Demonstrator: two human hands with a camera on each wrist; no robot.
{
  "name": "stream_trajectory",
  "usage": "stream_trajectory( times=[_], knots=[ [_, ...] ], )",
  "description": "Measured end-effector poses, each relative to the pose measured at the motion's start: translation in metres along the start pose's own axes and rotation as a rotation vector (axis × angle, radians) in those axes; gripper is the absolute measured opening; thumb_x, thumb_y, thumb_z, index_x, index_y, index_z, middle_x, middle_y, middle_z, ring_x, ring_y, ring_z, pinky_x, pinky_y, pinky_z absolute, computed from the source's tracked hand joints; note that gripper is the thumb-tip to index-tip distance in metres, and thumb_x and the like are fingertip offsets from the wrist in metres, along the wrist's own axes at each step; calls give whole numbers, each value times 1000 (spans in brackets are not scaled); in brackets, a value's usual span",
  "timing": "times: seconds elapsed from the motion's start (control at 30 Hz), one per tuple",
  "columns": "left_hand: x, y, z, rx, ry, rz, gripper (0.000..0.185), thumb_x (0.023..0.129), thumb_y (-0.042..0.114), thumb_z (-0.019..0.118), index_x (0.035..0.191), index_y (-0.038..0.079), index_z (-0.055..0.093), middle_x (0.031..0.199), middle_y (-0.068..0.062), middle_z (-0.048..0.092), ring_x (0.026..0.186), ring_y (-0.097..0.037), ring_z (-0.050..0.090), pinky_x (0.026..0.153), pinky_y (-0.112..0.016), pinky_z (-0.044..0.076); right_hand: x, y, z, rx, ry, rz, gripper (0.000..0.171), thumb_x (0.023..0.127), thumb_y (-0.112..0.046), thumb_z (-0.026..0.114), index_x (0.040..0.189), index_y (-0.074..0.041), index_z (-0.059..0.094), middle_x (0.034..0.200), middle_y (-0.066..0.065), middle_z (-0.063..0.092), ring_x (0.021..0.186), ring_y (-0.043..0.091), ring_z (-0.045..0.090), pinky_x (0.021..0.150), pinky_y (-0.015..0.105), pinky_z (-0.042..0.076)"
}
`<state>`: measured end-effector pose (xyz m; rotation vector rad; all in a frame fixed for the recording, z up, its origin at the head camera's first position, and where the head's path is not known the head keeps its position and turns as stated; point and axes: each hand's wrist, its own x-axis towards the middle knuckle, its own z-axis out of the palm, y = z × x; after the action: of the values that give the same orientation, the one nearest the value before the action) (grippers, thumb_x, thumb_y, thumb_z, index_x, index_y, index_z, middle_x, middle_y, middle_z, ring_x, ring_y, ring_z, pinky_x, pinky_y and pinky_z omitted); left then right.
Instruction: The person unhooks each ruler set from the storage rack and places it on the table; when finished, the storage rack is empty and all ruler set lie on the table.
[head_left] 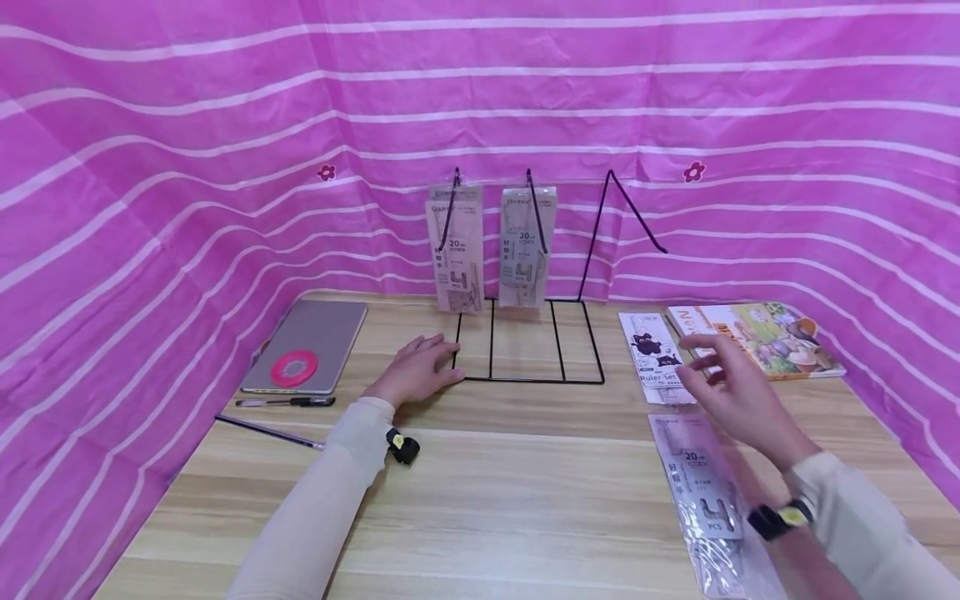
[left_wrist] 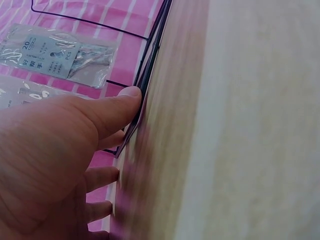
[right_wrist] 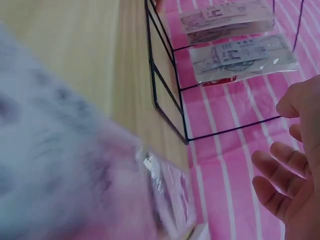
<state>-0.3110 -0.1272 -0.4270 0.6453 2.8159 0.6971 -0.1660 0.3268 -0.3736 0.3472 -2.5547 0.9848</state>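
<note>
1. Presently, the left hand (head_left: 416, 367) lies flat on the wooden bench (head_left: 510, 492), fingers straight, their tips against the near-left corner of the black wire display stand (head_left: 525, 350), apparently steadying it.
2. The right hand (head_left: 738, 392) hovers open, fingers spread and holding nothing, above the white ruler-set packet with a black cat print (head_left: 654, 354).
3. Two clear-packaged ruler sets (head_left: 491, 250) hang from the stand's left and middle hooks; the right hook is bare.
4. A third clear-packaged ruler set (head_left: 701, 500) lies flat on the bench, under the right forearm.
5. Elsewhere: an illustrated book (head_left: 765, 337) at right; a grey notebook with a pink tape roll (head_left: 307, 346) and two pens (head_left: 285, 402) at left.
</note>
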Motion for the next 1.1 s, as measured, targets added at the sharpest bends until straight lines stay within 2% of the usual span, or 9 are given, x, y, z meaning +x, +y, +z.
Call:
stream_trajectory(
  times=[0.1, 0.17, 0.23, 0.33, 0.47, 0.57, 0.67, 0.8, 1.1],
  knots=[
    [0, 0, 1, -6, -1, -3, 65, 103, 51, 62, 159, 21, 47, 174, -14, 27, 161, -47, 15, 132, -64, 10, 28, 1, 15, 26, -22, -3, 42, 102, -10, 68, 141, -5, 55, 134, 14, 63, 100, -4, 62, 79, 12, 52],
    [0, 0, 1, -12, -1, -6, 65, 103, 51, 62, 159, 21, 47, 175, -14, 26, 162, -47, 15, 132, -64, 10, 47, 1, 27, 51, -56, -3, 44, 102, -11, 68, 143, -4, 53, 139, 16, 61, 107, 7, 66, 83, 15, 53],
    [0, 0, 1, -16, -4, -7, 65, 103, 51, 62, 159, 21, 47, 175, -13, 26, 162, -46, 15, 132, -64, 10, 65, 0, 38, 76, -114, 5, 48, 102, -12, 68, 146, -4, 51, 146, 18, 57, 116, 23, 67, 90, 25, 56],
    [-1, 1, -1, -18, -8, -9, 66, 103, 51, 63, 159, 21, 47, 175, -13, 25, 162, -46, 14, 132, -64, 9, 90, -5, 53, 98, -252, 48, 55, 103, -19, 68, 152, -9, 45, 156, 20, 45, 133, 43, 57, 103, 48, 56],
    [-1, 1, -1, -16, -5, -9, 66, 103, 52, 63, 159, 21, 47, 175, -13, 25, 162, -47, 14, 132, -64, 9, 121, -14, 75, 103, -369, 29, 58, 101, -19, 70, 152, -9, 44, 158, 24, 36, 141, 48, 44, 111, 66, 46],
    [-1, 0, 1, -12, -2, -6, 66, 103, 52, 62, 159, 21, 47, 175, -14, 25, 161, -48, 15, 132, -64, 9, 142, -20, 93, 120, -351, -4, 58, 99, -14, 72, 151, -7, 46, 156, 25, 36, 139, 46, 41, 114, 67, 41],
    [-3, -1, 3, -8, -7, -6, 67, 103, 53, 62, 159, 21, 47, 175, -14, 25, 161, -48, 15, 132, -64, 9, 156, -27, 107, 146, -324, 21, 58, 98, -12, 71, 151, -9, 47, 157, 24, 35, 142, 47, 39, 117, 68, 38],
    [-5, 0, 4, -4, 0, -7, 67, 102, 52, 63, 159, 21, 47, 175, -14, 26, 161, -48, 15, 132, -63, 10, 168, -36, 120, 176, -293, 59, 56, 98, -12, 70, 150, -13, 49, 161, 23, 33, 146, 51, 41, 114, 68, 43],
    [-4, 1, 3, -2, 20, 4, 64, 103, 50, 63, 158, 20, 49, 173, -15, 28, 160, -49, 17, 132, -63, 10, 182, -54, 130, 294, -186, 88, 47, 100, -9, 69, 144, -5, 53, 147, 22, 48, 134, 42, 54, 110, 59, 52]
  ],
)
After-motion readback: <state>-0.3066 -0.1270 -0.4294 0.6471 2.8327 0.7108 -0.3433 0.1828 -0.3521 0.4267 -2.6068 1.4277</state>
